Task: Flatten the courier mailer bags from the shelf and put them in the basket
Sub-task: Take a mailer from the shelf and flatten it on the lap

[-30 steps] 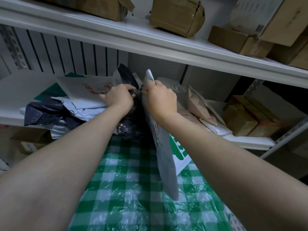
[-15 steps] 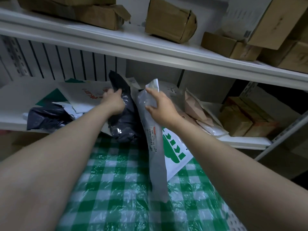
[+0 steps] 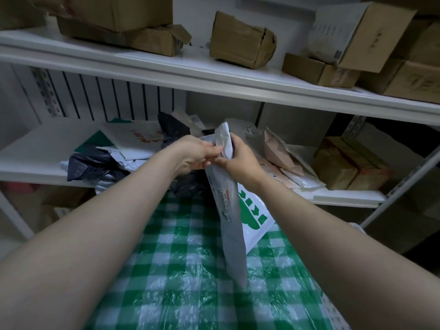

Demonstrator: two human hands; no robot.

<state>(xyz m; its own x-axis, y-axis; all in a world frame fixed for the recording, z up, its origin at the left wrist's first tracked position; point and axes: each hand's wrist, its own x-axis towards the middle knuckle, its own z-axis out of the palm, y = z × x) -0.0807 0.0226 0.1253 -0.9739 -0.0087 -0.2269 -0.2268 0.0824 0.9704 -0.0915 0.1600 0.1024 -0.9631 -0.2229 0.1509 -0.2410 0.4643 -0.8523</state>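
Nearest, at six o'clock, lies the worktop under a green-and-white checked plastic cover. Above it a grey mailer bag hangs long and narrow, top at twelve o'clock, lower end towards five o'clock and down at the cover; contact there is too blurred to judge. The left grip pinches the bag's top edge from nine o'clock, and the right grip curls round the neck from three o'clock. Just behind the bag, at its three o'clock, a white bag with green print stands. On the lower shelf beyond, a black bag lies at nine o'clock beside white mailers, and brown boxes sit at two o'clock. Farthest, the upper shelf carries cardboard boxes.
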